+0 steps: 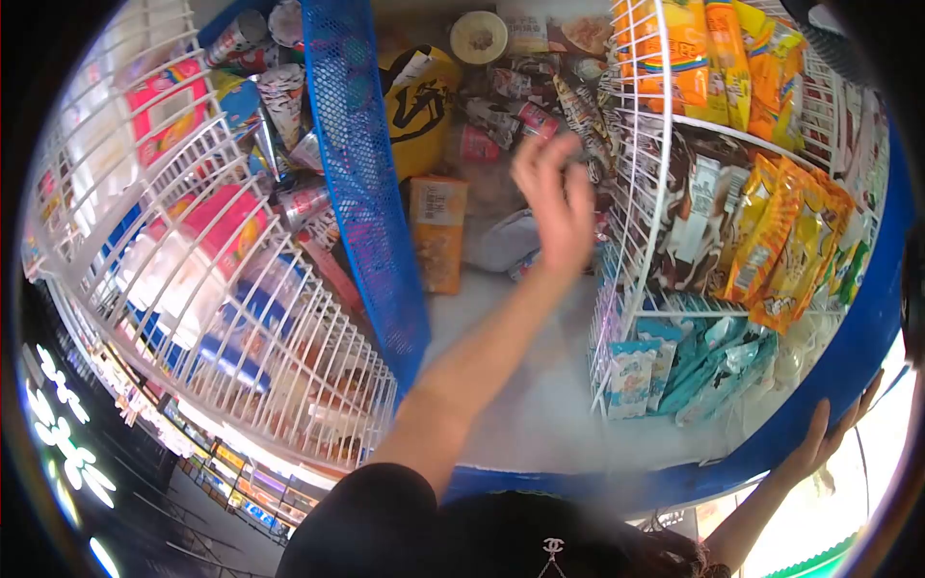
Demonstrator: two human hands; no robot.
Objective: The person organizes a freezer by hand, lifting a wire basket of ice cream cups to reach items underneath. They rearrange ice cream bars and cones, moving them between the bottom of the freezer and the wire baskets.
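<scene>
My left hand (pixel 557 197) reaches down into a chest freezer, its fingers apart and slightly bent, with nothing visible in it. Just beyond the fingertips lie small red-and-white packs (pixel 537 119) and dark ice cream cone wrappers (pixel 584 120). To its left, a yellow-orange carton (pixel 438 234) stands near a yellow bag with a black print (pixel 421 101). My right hand (pixel 831 431) rests against the freezer's blue rim (pixel 771 433) at the right, fingers spread along it.
White wire baskets (pixel 665 125) on the right hold orange and yellow ice cream packs (pixel 790 241) and teal packs (pixel 713 371). A blue mesh divider (pixel 361 183) stands left of my arm. Another white wire basket (pixel 231 260) is at left. A round tub (pixel 479 38) lies at the back.
</scene>
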